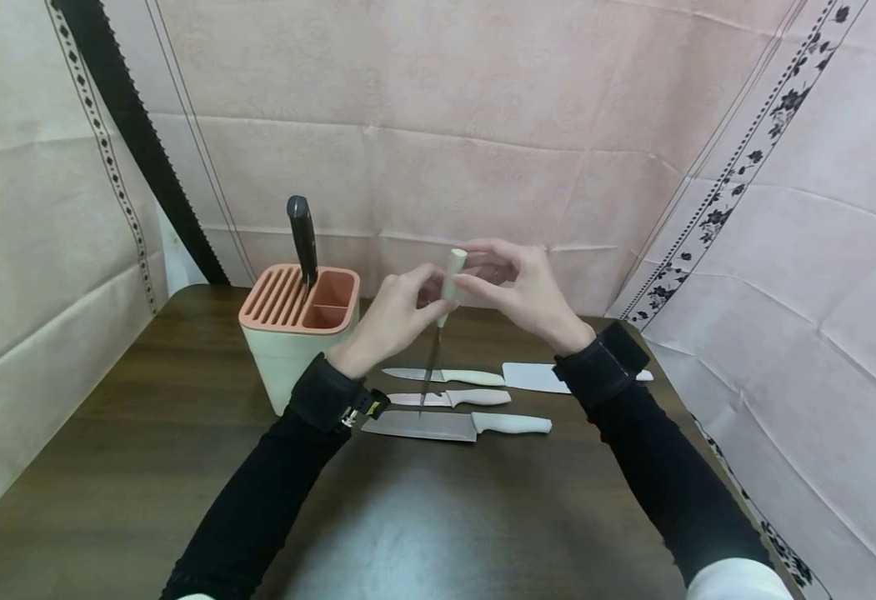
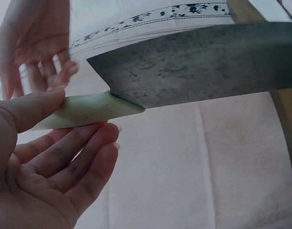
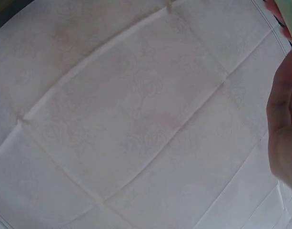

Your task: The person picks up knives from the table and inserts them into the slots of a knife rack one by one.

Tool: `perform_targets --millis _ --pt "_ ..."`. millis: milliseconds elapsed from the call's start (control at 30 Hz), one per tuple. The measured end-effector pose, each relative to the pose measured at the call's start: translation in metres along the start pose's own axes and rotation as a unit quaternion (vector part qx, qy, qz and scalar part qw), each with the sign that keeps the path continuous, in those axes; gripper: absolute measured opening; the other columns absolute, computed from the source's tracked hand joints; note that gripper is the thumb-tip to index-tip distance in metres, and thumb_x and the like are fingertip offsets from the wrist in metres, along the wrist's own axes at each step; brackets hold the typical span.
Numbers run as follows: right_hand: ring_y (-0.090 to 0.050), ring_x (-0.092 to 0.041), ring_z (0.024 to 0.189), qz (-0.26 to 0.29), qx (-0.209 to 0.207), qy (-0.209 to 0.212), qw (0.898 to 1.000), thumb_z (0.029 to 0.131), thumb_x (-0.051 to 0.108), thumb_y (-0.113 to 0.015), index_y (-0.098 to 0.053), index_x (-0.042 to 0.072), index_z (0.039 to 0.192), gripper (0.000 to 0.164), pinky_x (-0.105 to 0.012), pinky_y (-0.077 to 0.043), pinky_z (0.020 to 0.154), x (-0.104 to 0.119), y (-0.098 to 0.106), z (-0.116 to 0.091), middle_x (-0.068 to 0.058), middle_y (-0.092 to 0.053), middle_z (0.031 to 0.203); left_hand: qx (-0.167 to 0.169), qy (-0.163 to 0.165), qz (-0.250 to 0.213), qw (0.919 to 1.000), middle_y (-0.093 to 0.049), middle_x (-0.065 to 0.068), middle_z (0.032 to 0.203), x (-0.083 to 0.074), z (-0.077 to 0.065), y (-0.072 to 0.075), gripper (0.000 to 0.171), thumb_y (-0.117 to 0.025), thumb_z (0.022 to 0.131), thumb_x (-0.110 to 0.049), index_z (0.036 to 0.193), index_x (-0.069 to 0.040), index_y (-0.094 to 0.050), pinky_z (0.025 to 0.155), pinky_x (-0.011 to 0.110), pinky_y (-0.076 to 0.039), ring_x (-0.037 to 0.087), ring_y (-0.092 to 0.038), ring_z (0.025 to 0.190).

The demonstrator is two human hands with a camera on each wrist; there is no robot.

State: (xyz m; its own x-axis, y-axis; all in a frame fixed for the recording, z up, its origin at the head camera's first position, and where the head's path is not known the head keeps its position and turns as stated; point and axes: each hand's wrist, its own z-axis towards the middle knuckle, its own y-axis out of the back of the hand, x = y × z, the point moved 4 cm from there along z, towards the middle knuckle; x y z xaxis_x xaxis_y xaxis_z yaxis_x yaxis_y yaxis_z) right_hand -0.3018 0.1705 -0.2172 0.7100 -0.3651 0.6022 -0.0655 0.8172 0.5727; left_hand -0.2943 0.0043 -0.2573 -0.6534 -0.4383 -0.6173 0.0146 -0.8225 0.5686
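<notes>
My left hand point(image 1: 400, 312) pinches the pale green handle of a kitchen knife point(image 1: 450, 287) between thumb and fingers. The knife hangs upright, handle up and blade down, over the knives on the table; the left wrist view shows its broad grey blade point(image 2: 198, 67). Beside the handle's top is my right hand point(image 1: 513, 279), its fingers loosely bent; in the left wrist view this hand point(image 2: 38, 52) appears apart from the handle. Below lie a wide-bladed knife point(image 1: 508, 423), a smaller knife point(image 1: 478, 397), a slim knife point(image 1: 471, 377) and a cleaver point(image 1: 535, 377).
Left of my hands stands a pale green knife block point(image 1: 276, 358) with a pink slotted top, holding one black-handled knife point(image 1: 302, 237). Light patterned cloth point(image 1: 468, 183) hangs behind and on both sides of the dark wooden table point(image 1: 438, 525).
</notes>
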Motion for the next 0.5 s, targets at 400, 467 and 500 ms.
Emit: perform_targets --millis 400,467,500 --pt "-0.064 -0.010 0.066 -0.026 0.039 -0.046 0.998 0.099 0.023 -0.055 -0.069 0.007 0.109 0.023 -0.029 -0.055 0.064 -0.028 -0.007 -0.022 -0.009 -0.073 0.090 -0.054 -0.011 0.022 0.9983 -0.070 0.015 0.106 -0.013 0.006 0.044 0.033 -0.067 0.091 -0.018 0.119 -0.001 -0.061 0.084 0.037 -0.055 0.025 -0.068 0.093" --pt "-0.063 -0.009 0.065 -0.033 0.058 -0.054 0.996 0.098 0.023 -0.056 -0.070 0.008 0.107 0.022 -0.028 -0.055 0.064 -0.035 -0.010 -0.028 -0.008 -0.074 0.088 -0.062 -0.007 0.022 0.9978 -0.070 0.015 0.106 -0.015 0.007 0.053 0.034 -0.066 0.092 -0.019 0.120 -0.002 -0.060 0.086 0.038 -0.055 0.025 -0.068 0.095" --pt "-0.063 -0.009 0.065 -0.036 0.067 -0.058 0.995 0.098 0.022 -0.056 -0.070 0.008 0.106 0.022 -0.028 -0.055 0.065 -0.039 -0.012 -0.030 -0.008 -0.074 0.087 -0.067 -0.008 0.023 0.9975 -0.070 0.016 0.107 -0.016 0.007 0.057 0.034 -0.066 0.092 -0.019 0.120 -0.001 -0.060 0.086 0.038 -0.055 0.025 -0.068 0.094"
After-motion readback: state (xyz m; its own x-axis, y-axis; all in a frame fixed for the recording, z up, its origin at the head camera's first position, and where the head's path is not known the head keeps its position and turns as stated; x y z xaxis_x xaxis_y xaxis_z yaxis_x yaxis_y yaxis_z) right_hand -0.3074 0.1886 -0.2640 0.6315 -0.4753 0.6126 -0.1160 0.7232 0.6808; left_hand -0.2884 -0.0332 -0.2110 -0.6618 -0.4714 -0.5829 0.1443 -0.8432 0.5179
